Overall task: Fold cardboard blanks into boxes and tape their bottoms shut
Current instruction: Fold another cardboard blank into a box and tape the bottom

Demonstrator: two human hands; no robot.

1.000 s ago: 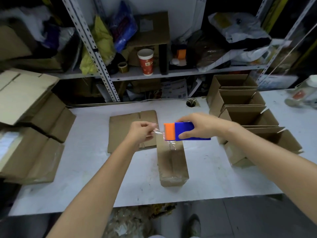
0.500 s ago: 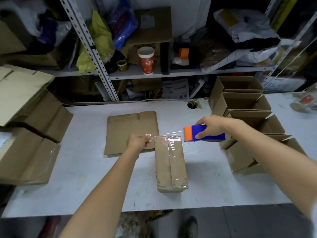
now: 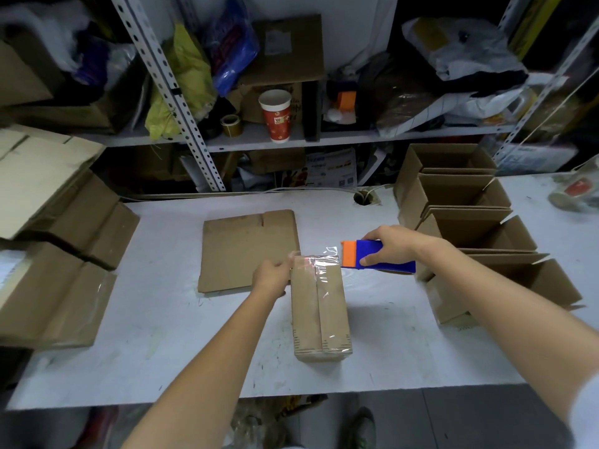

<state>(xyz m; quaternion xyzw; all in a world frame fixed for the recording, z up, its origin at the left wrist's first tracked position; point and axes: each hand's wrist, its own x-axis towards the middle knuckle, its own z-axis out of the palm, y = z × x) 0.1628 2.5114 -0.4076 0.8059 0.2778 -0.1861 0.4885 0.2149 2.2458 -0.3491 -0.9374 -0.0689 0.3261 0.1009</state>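
While both forearms reach in from the bottom of the frame, the folded box (image 3: 319, 319) lies at the centre of the white table (image 3: 146, 335). Its closed flaps face up, and clear tape (image 3: 328, 286) runs lengthwise over them. At the box's far end the film stretches crosswise between the two hands. The left hand (image 3: 274, 275) sits at the far left corner of the box, its fingers curled in and pinching the loose end of the film. The right hand (image 3: 393, 246), just past the far right corner, grips a blue and orange tape dispenser (image 3: 379, 257), with the thumb on its near side and the fingers over its top. Just beyond the left hand a flat cardboard blank (image 3: 246, 251) lies on the table. A row of open boxes (image 3: 470, 215) stands along the right side, and a stack of cardboard (image 3: 58, 241) fills the left edge. Farther back, across the top of the frame, a cluttered shelf (image 3: 324, 139) carries a red paper cup (image 3: 275, 116) and a roll of tape (image 3: 230, 124).
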